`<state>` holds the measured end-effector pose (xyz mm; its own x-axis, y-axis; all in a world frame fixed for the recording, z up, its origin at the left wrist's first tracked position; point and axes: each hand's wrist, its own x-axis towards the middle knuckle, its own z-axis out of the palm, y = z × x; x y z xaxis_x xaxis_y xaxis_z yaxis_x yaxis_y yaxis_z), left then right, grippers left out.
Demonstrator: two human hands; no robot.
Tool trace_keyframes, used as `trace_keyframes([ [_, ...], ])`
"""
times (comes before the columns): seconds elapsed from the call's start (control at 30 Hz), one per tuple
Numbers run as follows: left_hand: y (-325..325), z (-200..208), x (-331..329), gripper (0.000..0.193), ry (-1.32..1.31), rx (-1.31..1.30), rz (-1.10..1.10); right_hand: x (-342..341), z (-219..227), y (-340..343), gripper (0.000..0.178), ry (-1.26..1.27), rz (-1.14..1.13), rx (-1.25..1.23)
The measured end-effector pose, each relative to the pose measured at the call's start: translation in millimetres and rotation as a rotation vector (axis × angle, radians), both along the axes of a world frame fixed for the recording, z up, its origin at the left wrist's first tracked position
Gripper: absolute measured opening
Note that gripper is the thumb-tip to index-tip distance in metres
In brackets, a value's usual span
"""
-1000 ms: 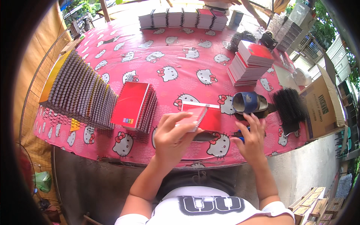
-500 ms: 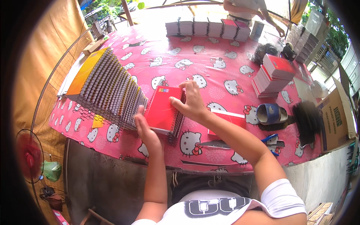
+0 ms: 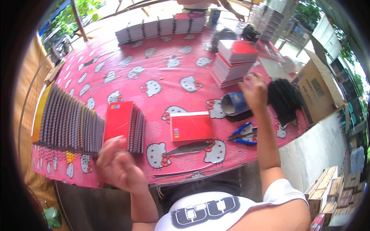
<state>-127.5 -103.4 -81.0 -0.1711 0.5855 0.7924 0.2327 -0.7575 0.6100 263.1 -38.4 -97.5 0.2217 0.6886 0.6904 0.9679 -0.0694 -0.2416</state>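
Note:
My left hand (image 3: 121, 165), fingers spread and a little blurred, hovers at the near edge of a stack of red spiral notebooks (image 3: 118, 119). It overlaps the lower end of the top red cover; contact cannot be told. Out to the right, my right hand (image 3: 255, 90) has loosely bent fingers with nothing visible in them. It is beside a blue hollow rounded object (image 3: 235, 103) and near a leaning stack of red-covered books (image 3: 237, 57). Between my hands, a red book with a white edge strip (image 3: 191, 127) lies flat on the pink table.
A long row of yellow-covered spiral notebooks (image 3: 69, 119) stands at left. Blue-handled pliers (image 3: 244, 134) and a dark flat strip (image 3: 189, 148) lie near the front. Black binding coils (image 3: 284, 98) and a cardboard box (image 3: 318, 90) are at right. Another person stands beyond the notebook row (image 3: 165, 26).
My right hand has left the red spiral notebooks and swung right toward the red-covered stack. My left hand has drawn back off their side. The view has turned right.

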Motion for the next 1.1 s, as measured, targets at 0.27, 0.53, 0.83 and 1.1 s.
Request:
trace_keyframes([
  [0.27, 79, -53, 125, 0.025, 0.983, -0.437, -0.179, 125, -48, -57, 0.025, 0.152, -0.336, -0.51],
  [0.53, 110, -58, 129, 0.012, 0.898, -0.712, -0.35, 78, -26, -67, 0.032, 0.14, 0.039, -0.157],
  [0.83, 64, -21, 106, 0.013, 0.72, -0.322, -0.359, -46, -6, -97, 0.025, 0.557, 0.571, -0.156],
  [1.1, 48, -26, 110, 0.019, 0.628, -0.089, -0.227, -69, -5, -84, 0.022, 0.534, 0.589, -0.126],
])
